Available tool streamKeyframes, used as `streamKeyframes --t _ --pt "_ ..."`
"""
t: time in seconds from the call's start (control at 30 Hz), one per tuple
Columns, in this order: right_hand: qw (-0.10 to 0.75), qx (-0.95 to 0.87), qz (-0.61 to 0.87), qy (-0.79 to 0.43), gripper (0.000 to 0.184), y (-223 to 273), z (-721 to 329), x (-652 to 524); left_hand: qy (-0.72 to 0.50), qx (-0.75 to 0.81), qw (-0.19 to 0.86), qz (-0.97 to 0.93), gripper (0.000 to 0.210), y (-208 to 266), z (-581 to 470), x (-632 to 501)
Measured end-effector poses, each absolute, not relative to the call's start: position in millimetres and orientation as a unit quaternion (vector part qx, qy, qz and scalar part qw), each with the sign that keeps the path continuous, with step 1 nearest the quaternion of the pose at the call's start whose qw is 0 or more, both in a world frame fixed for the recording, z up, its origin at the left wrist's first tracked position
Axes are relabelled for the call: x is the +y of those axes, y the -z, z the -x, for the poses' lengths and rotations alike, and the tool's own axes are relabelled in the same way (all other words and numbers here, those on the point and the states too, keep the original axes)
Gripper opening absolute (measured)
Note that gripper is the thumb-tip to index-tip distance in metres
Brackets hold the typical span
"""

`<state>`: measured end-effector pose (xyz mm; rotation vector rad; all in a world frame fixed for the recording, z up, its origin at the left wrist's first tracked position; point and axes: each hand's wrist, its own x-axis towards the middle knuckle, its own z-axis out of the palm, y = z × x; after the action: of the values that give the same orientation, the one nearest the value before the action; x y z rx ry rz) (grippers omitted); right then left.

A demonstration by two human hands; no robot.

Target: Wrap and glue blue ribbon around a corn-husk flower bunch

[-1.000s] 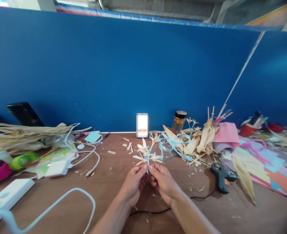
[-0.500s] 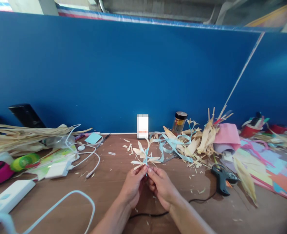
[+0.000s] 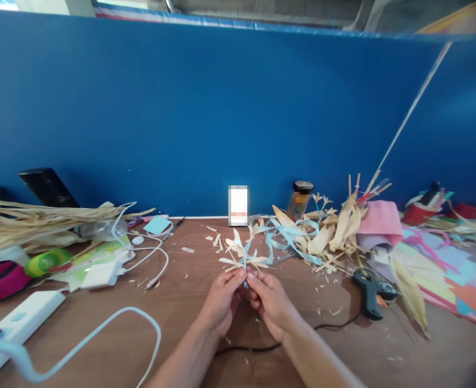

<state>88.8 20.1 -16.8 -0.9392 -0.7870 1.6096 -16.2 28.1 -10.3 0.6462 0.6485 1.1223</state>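
Between my two hands, low over the middle of the table, stands a small husk flower sprig [image 3: 244, 252] with pale dried petals and a light-blue wrapped stem. My left hand [image 3: 224, 296] pinches the stem from the left, thumb and finger pressed together. From the right, my right hand [image 3: 268, 302] pinches the same stem, its thumb close to my left thumb. The fingers hide the stem's lower end. Light-blue paper strips [image 3: 290, 237] lie in loose curls just behind and to the right.
A phone [image 3: 238, 206] leans on the blue partition [image 3: 222, 108]. Corn husks [image 3: 345, 226], a lidded jar [image 3: 300, 199], a glue gun [image 3: 371, 295] and coloured paper [image 3: 443, 277] lie right. Left are a power strip [image 3: 20, 328], white cables [image 3: 167, 264] and dried husk strips [image 3: 40, 218].
The view has tilted slightly, so the table things sit a little higher and farther right. Both hands stay on the stem, and the flower sprig leans slightly differently.
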Motion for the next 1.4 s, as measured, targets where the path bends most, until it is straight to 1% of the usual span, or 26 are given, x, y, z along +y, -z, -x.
streamKeyframes --t 0.17,0.37,0.53,0.7,0.77,0.87,0.97,1.13,1.27,1.4 --pt "0.496 -0.377 0.439 -0.648 0.029 13 -96 21 -0.512 0.321 0.750 -0.269 0.015 10 19 30" --pt "0.484 -0.383 0.445 -0.649 0.029 10 -98 22 -0.507 0.312 0.761 -0.260 0.016 15 20 31" --pt "0.456 -0.417 0.451 -0.644 0.028 10 -101 23 -0.471 0.321 0.776 -0.269 0.020 14 22 31" --pt "0.475 -0.517 0.486 -0.521 0.023 16 -107 28 -0.463 0.362 0.760 -0.276 0.020 12 22 30" --pt "0.475 -0.540 0.490 -0.492 0.023 18 -109 29 -0.471 0.372 0.750 -0.279 0.019 13 21 30" --pt "0.497 -0.532 0.479 -0.491 0.016 15 -110 30 -0.483 0.370 0.743 -0.280 0.018 16 20 31" --pt "0.526 -0.506 0.477 -0.491 0.020 11 -109 29 -0.501 0.361 0.738 -0.272 0.017 18 18 31" --pt "0.539 -0.498 0.502 -0.457 0.014 8 -106 28 -0.527 0.364 0.723 -0.258 0.016 14 16 30" --pt "0.561 -0.496 0.478 -0.458 0.015 7 -104 27 -0.539 0.368 0.709 -0.267 0.015 11 17 30" --pt "0.554 -0.492 0.462 -0.487 0.018 5 -108 27 -0.534 0.397 0.671 -0.328 0.015 13 20 33"
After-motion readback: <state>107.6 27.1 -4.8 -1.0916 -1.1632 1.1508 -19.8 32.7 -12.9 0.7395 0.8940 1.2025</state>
